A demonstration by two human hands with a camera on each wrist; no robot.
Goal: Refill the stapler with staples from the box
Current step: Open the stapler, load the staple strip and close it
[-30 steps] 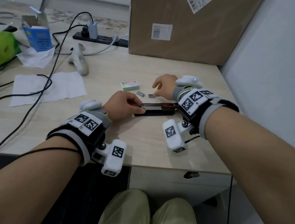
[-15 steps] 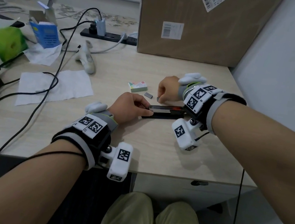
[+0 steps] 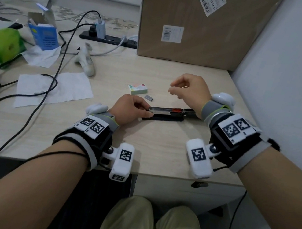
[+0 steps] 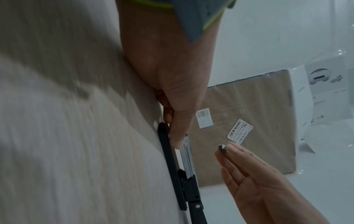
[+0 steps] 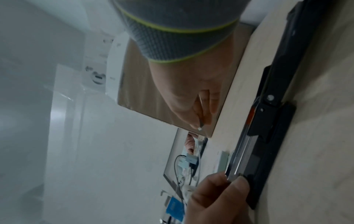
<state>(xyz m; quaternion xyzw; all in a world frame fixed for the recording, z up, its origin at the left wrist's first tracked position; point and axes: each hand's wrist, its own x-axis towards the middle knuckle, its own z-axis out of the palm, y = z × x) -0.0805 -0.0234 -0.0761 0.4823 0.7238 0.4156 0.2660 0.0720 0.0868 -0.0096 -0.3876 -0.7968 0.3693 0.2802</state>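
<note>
A black stapler (image 3: 166, 115) lies opened flat on the desk, its metal staple channel (image 3: 164, 110) facing up. My left hand (image 3: 133, 107) pinches the channel's near end (image 4: 184, 145) between thumb and finger. My right hand (image 3: 188, 89) hovers above and behind the stapler, pinching a small strip of staples (image 4: 222, 147) at its fingertips (image 5: 199, 125). A small green and white staple box (image 3: 138, 88) lies behind the stapler, with a loose staple strip (image 3: 148, 97) beside it.
A large cardboard box (image 3: 199, 22) stands at the back right against the wall. A power strip (image 3: 108, 39), black cables (image 3: 52, 78), white tissue sheets (image 3: 54, 88), a blue carton (image 3: 45, 35) and a white controller (image 3: 87, 59) lie to the left.
My right hand has lifted off the desk behind the stapler with a staple strip pinched in it. One of the two loose strips by the box is gone. The left hand stays put.
</note>
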